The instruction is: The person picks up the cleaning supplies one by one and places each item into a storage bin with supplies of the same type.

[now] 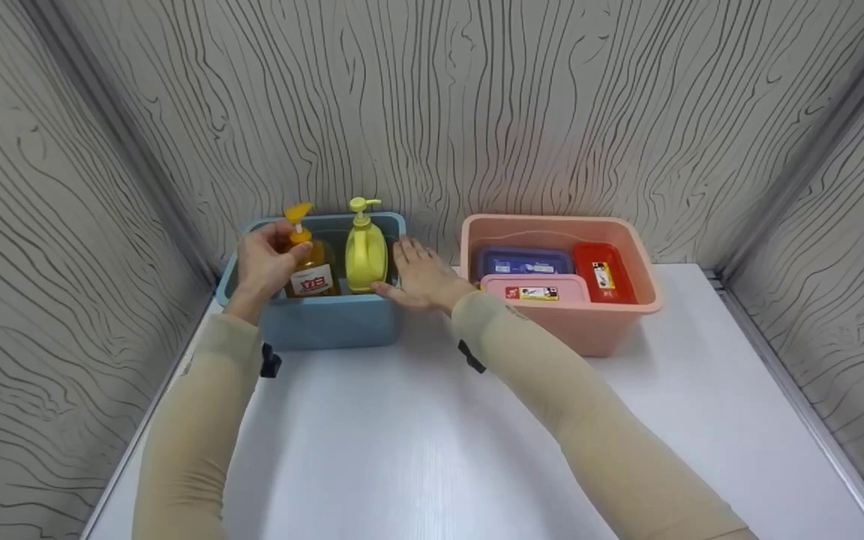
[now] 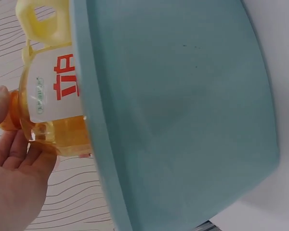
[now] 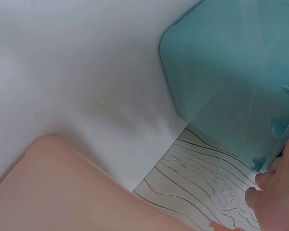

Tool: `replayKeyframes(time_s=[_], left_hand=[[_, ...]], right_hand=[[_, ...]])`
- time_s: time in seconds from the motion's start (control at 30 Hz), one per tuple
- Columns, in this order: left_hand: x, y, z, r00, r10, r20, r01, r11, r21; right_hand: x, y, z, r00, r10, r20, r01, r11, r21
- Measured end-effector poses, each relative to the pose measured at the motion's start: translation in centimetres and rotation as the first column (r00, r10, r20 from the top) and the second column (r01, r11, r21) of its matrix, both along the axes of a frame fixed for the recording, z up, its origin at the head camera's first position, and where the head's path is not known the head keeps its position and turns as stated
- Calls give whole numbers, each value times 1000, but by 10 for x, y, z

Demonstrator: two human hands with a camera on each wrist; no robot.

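My left hand (image 1: 265, 259) grips an amber pump bottle (image 1: 313, 271) by its orange collar, thumb on one side and fingers on the other. The bottle stands within the blue bin (image 1: 331, 322), its white label with red characters showing; the bin's front wall hides its base. Beside it is a yellow pump bottle (image 1: 367, 259) with a moulded handle. Flat along the bin's right rim lies my right hand (image 1: 426, 277), fingers straight, thumb near the yellow bottle's lower side. In the left wrist view, the orange collar (image 2: 12, 111) sits between thumb and fingers.
A pink bin (image 1: 556, 326) stands to the right, holding a blue lidded box (image 1: 528, 260), a pink lidded box (image 1: 533, 289) and a red one (image 1: 604, 274). Both bins are on a white table (image 1: 417, 435), near a wood-patterned back wall (image 1: 432, 112).
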State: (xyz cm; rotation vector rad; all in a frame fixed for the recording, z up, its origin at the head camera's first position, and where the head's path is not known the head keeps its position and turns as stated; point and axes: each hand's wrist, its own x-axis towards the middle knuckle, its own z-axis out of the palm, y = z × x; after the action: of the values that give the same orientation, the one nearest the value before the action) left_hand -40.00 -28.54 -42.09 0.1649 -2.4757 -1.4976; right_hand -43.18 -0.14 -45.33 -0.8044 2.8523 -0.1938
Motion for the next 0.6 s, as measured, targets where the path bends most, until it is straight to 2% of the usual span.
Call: replayKeyframes(time_s=[0.33,0.6], left_hand=[[-6,4,-7,999,-18,33,19,999,-40],[-9,5,-12,998,-10,68,14,998,-62]], right_hand=[[0,0,1,1000,4,-13,-4,1000,18],[-1,1,0,1000,8,-5,-8,1000,8]])
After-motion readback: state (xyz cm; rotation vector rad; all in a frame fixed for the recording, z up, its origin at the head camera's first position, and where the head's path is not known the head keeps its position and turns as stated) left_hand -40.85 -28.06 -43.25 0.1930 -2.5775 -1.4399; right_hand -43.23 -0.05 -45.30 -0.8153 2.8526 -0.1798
